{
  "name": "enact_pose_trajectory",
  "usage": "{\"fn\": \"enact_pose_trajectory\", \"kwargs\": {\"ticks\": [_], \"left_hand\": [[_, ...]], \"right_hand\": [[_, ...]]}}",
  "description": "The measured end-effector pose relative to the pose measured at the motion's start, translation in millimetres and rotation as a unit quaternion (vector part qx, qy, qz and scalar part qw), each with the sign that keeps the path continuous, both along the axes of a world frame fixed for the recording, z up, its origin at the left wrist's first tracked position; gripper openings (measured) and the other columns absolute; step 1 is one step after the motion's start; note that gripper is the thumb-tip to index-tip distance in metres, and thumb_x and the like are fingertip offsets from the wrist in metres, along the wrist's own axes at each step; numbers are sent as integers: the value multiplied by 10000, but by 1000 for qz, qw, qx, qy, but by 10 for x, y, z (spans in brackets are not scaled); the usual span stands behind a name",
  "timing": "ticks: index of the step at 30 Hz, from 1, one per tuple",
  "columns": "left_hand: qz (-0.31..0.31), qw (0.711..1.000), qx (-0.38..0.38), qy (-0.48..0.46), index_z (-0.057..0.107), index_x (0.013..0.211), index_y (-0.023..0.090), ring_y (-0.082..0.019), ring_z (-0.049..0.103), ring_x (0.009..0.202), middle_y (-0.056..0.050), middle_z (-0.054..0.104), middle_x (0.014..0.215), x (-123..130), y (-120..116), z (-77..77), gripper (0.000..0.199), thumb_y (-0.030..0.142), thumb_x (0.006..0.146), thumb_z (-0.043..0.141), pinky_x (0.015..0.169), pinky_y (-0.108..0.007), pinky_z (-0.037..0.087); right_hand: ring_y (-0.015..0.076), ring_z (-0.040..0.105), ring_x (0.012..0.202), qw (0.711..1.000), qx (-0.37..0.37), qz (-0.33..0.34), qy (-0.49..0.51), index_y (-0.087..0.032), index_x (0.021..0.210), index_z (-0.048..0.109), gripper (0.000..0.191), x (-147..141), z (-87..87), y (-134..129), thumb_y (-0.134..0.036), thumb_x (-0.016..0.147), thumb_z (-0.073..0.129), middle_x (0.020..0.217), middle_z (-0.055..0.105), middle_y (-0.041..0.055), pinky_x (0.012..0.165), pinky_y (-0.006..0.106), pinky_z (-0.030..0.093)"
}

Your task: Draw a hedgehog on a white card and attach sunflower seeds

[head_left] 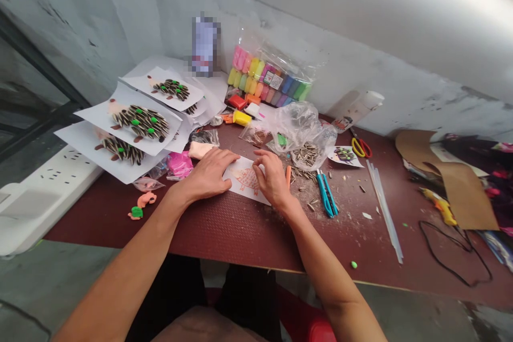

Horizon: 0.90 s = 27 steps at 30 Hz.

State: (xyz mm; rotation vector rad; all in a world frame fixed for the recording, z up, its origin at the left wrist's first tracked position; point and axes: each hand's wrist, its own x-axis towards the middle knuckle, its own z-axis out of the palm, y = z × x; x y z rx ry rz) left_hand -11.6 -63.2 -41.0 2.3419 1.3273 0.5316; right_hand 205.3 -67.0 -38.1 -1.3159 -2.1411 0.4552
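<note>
A white paper with an orange line drawing lies on the dark red table. My left hand rests at its left edge, fingers stretched out and thumb apart, holding nothing. Over the right part of the drawing is my right hand, its fingers bent with thumb and index close together; whatever is between them, if anything, is too small to name. Just right of that hand lie an orange stick, loose sunflower seeds and a teal cutter.
Papers with seed hedgehogs are stacked at the left beside a white power strip. Clay packs and a seed bag sit behind. Scissors, clear sticks and a yellow glue gun lie at the right.
</note>
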Motion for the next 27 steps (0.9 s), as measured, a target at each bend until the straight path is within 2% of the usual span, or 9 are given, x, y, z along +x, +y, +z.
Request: {"fn": "enact_pose_trajectory", "kwargs": {"ticks": [3, 6, 9, 12, 16, 18, 21, 24, 27], "left_hand": [[1, 1000, -5, -4, 612, 1283, 171, -327, 568, 1152, -124, 654, 1229, -1, 0, 5, 593, 186, 691, 572, 1070, -510, 436], [0, 1000, -2, -7, 610, 1290, 185, -328, 568, 1150, -117, 653, 1233, -3, 1, -9, 602, 194, 690, 569, 1062, -515, 442], [1, 1000, 5, -7, 610, 1285, 184, -322, 572, 1155, -114, 655, 1228, -6, 1, -30, 596, 198, 691, 568, 1069, -506, 441], [3, 1000, 6, -4, 613, 1273, 173, -323, 573, 1157, -121, 657, 1229, -5, 0, -34, 579, 198, 696, 566, 1075, -505, 437], [4, 1000, 1, -5, 612, 1279, 177, -329, 569, 1148, -123, 657, 1226, -2, -6, -12, 576, 197, 705, 564, 1061, -518, 444], [3, 1000, -1, -4, 613, 1284, 185, -329, 567, 1147, -119, 657, 1225, -1, -8, -1, 579, 195, 707, 564, 1057, -518, 446], [5, 1000, 0, -1, 616, 1278, 194, -329, 569, 1146, -114, 658, 1216, 1, -9, 3, 580, 193, 700, 569, 1053, -513, 450], [4, 1000, 4, -1, 620, 1264, 191, -329, 575, 1134, -115, 662, 1204, 3, -6, -1, 573, 192, 693, 571, 1043, -510, 456], [4, 1000, 9, 2, 624, 1255, 181, -322, 585, 1120, -116, 670, 1199, 6, -6, -6, 568, 187, 690, 567, 1041, -500, 457]], "right_hand": [[253, 668, 1114, 998, -19, -37, 40, -212, 1005, 633, 156, -9, 63, -43, -210, 979, 479, 1155, 747, 115, 1007, 430, 464], [219, 703, 951, 997, -38, -21, 67, -221, 1027, 647, 192, -37, 101, -71, -186, 931, 485, 966, 770, 61, 926, 366, 489], [192, 668, 798, 998, -32, 14, 57, -216, 830, 649, 184, -54, 115, -76, -145, 849, 481, 810, 725, 40, 815, 311, 487], [165, 608, 679, 998, -51, 4, 48, -215, 706, 615, 171, -64, 119, -82, -144, 808, 497, 711, 673, 21, 708, 285, 464], [125, 553, 557, 986, -123, -23, 106, -210, 804, 653, 137, -83, 103, -93, -202, 858, 527, 681, 664, -1, 577, 248, 439], [109, 555, 524, 970, -178, -10, 164, -207, 863, 661, 147, -92, 80, -85, -272, 904, 536, 722, 692, 6, 520, 230, 439], [96, 564, 506, 936, -248, 16, 249, -200, 848, 658, 211, -98, 41, -54, -400, 902, 613, 746, 711, 14, 468, 212, 440], [96, 573, 519, 915, -278, 20, 291, -202, 800, 655, 290, -92, 22, -25, -482, 817, 732, 714, 697, 4, 461, 206, 446], [94, 556, 498, 914, -276, 6, 299, -210, 751, 627, 355, -88, 25, -26, -529, 775, 781, 661, 665, -12, 453, 210, 439]]}}
